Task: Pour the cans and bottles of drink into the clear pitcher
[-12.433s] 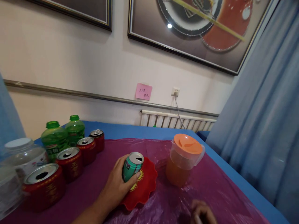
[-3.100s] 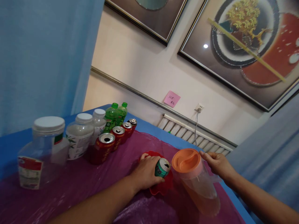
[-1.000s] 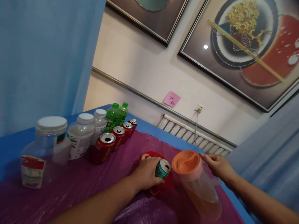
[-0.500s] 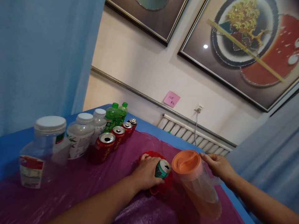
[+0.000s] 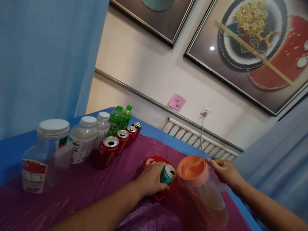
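Note:
My left hand (image 5: 152, 178) is wrapped round a green drink can (image 5: 167, 175) with an opened top. The can is tilted toward the right, over a red scalloped dish (image 5: 166, 194) that my hand partly covers. Just to the right stands a clear plastic pitcher (image 5: 204, 199) with an orange lid (image 5: 192, 168) and some liquid inside. My right hand (image 5: 222, 171) closes on the pitcher's handle at its right side, thumb near the lid. The can's rim comes close to the lid; whether they touch I cannot tell.
Along the left stand several red cans (image 5: 110, 150), clear jars with white lids (image 5: 45, 154) and green bottles (image 5: 116, 120). A purple plastic sheet (image 5: 134, 150) covers much of the blue table (image 5: 156, 128). Behind are a radiator (image 5: 190, 134) and a wall socket (image 5: 205, 111).
Both hands hold the can and the pitcher as before. The view has shifted very slightly; nothing else has visibly moved.

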`<move>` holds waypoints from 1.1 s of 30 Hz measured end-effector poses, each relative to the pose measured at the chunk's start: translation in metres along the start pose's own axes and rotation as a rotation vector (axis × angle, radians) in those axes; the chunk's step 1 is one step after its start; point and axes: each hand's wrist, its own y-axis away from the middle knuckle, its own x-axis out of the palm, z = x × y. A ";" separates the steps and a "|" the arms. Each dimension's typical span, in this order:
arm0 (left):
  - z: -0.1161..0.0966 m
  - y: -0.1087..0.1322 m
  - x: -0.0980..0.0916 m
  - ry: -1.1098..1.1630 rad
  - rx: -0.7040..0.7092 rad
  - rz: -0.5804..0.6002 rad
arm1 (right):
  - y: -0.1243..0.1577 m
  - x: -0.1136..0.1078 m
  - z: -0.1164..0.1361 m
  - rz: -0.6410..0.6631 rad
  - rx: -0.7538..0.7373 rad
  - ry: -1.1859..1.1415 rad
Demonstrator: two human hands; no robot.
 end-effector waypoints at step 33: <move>0.000 0.000 0.000 -0.002 -0.003 0.016 | 0.007 0.002 0.010 0.014 0.022 0.001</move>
